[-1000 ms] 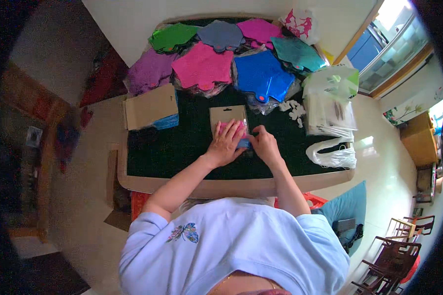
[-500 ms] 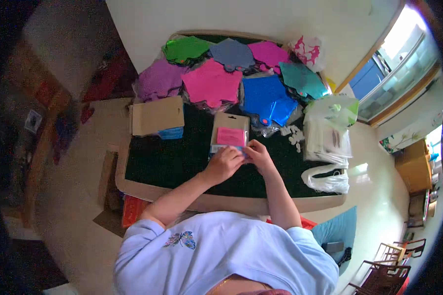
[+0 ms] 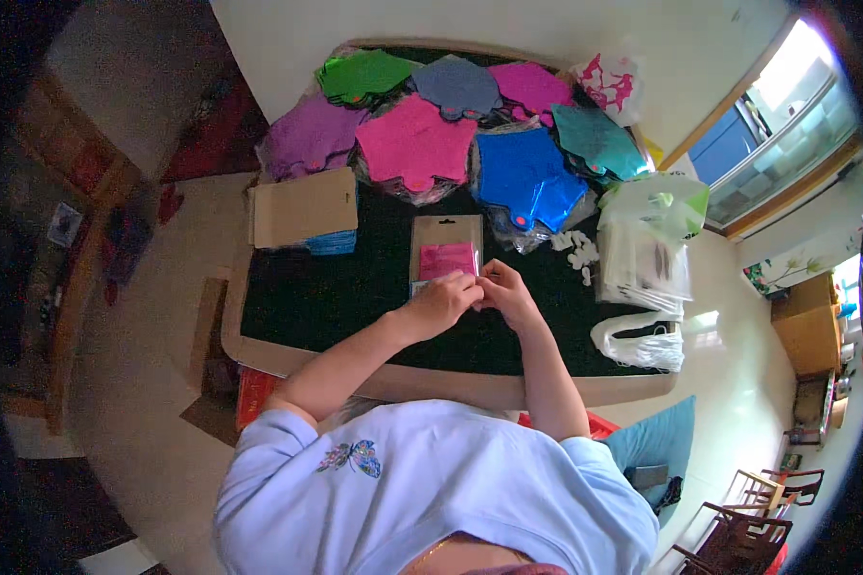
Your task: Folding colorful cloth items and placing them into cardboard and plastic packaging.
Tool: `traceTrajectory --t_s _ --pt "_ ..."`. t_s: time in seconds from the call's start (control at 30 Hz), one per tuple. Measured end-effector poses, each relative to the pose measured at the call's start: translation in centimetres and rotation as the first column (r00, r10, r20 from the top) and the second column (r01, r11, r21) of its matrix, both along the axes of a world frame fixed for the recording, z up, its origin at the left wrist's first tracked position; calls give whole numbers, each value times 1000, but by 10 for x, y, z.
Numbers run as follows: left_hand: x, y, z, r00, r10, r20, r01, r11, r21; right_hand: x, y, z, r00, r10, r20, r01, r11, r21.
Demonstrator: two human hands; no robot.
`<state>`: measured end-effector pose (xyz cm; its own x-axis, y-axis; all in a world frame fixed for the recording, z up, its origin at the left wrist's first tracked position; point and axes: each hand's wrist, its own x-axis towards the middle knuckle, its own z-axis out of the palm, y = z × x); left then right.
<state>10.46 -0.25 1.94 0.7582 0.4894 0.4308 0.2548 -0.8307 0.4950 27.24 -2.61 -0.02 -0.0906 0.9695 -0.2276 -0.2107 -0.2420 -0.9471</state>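
A flat package (image 3: 447,230) with a brown card back and a hang hole lies before me on the dark tabletop. Its clear cover holds a folded pink piece (image 3: 446,259). My left hand (image 3: 441,303) lies across the package's lower end, fingers closed and pinching at its lower right corner. Against those fingertips my right hand (image 3: 506,293) pinches the same corner, thumb and forefinger together. Most of the bluish lower edge of the package is hidden beneath my left hand. Exactly what sits between the fingertips is too small to make out.
Stacks of shiny star-like sheets lie across the far side, among them a pink stack (image 3: 416,144) and a blue stack (image 3: 527,177). Brown cards (image 3: 304,209) are piled at left. Small white pieces (image 3: 577,251), clear bags (image 3: 642,259) and white cord (image 3: 642,345) lie at right.
My left hand has slid toward the right, now covering more of the label and the pink piece. Both hands' fingertips remain at the package's lower right. The whole view has shifted slightly.
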Motion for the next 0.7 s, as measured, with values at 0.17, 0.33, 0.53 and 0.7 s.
traceTrajectory --t_s 0.17,0.33,0.53,0.7 --pt "-1 -3 1 1000 28 -3 -28 991 -133 3 -1 -9 999 32 -16 -32 999 3" --pt "-3 -10 -1 999 44 29 -39 988 -151 -1 -3 -6 998 40 54 -41 999 17" --pt "-5 -26 1 997 29 78 -16 986 -164 2 2 -11 993 -100 67 99 995 12" --pt "-9 -10 16 978 178 109 -148 960 -239 3 3 -7 997 -58 47 58 998 -17"
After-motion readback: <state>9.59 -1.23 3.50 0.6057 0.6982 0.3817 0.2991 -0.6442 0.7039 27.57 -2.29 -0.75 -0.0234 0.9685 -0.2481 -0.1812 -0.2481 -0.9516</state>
